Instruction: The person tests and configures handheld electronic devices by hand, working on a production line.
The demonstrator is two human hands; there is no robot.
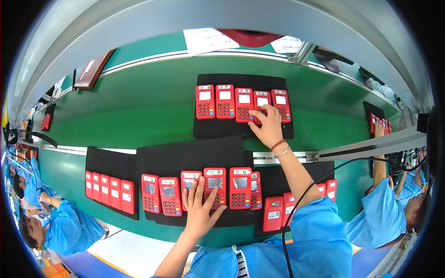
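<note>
My left hand point(201, 211) lies with its fingers spread over two red handheld payment terminals in the near row, one partly covered terminal point(191, 175) and its right neighbour point(215, 173). Further off, my right hand point(269, 128) reaches over the far row, its fingers apart across the keypad of a payment terminal point(262, 99) with a lit screen. Its thumb and forefinger reach toward the terminal on the left point(244, 104). Most of that keypad under the right hand is hidden. Screens in the near row look dark or grey.
Black mats point(204, 129) lie under the terminals on a green bench point(153, 97). Face-down terminals point(116, 193) form a row at left; others point(272, 214) lie at right, partly behind my arm. A black cable point(320, 178) crosses my right arm. Co-workers in blue point(69, 227) sit on both sides.
</note>
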